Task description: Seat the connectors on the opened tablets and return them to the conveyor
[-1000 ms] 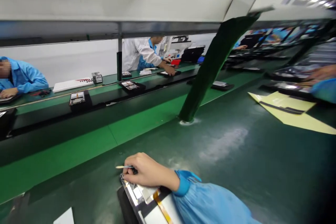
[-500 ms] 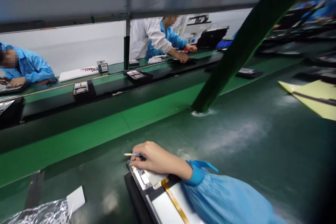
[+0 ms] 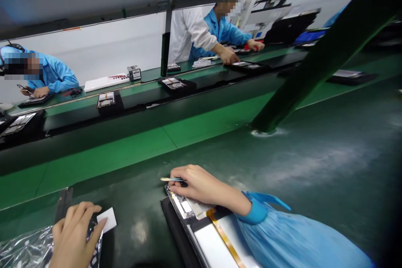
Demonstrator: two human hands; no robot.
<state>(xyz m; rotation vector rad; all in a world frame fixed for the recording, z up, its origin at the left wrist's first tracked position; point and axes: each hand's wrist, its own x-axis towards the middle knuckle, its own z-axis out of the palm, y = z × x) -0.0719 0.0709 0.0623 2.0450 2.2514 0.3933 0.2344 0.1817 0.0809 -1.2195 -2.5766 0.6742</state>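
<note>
My right hand (image 3: 196,182) rests at the upper end of an opened tablet (image 3: 201,234), its fingers closed round a thin swab (image 3: 169,179) with a pale tip and bluish shaft. Exposed circuit parts and an orange ribbon cable (image 3: 224,236) show on the tablet, which lies on a black pad (image 3: 176,226). At lower left, my left hand (image 3: 73,234) is over a clear plastic bag (image 3: 27,247) of small parts. Its fingers are bent but apart from the thumb, which is at a small white card (image 3: 107,219). Whether it touches the bag is unclear.
A dark green post (image 3: 282,92) rises from the bench at a slant. Beyond it runs a line with several opened devices on black pads (image 3: 108,102). Co-workers in blue and white sleeves (image 3: 201,29) work on the far side. A grey shelf (image 3: 84,0) hangs overhead.
My left hand has come into view over the plastic bag. My right hand keeps the swab at the tablet's end. The whole view has shifted, so things appear farther right.
</note>
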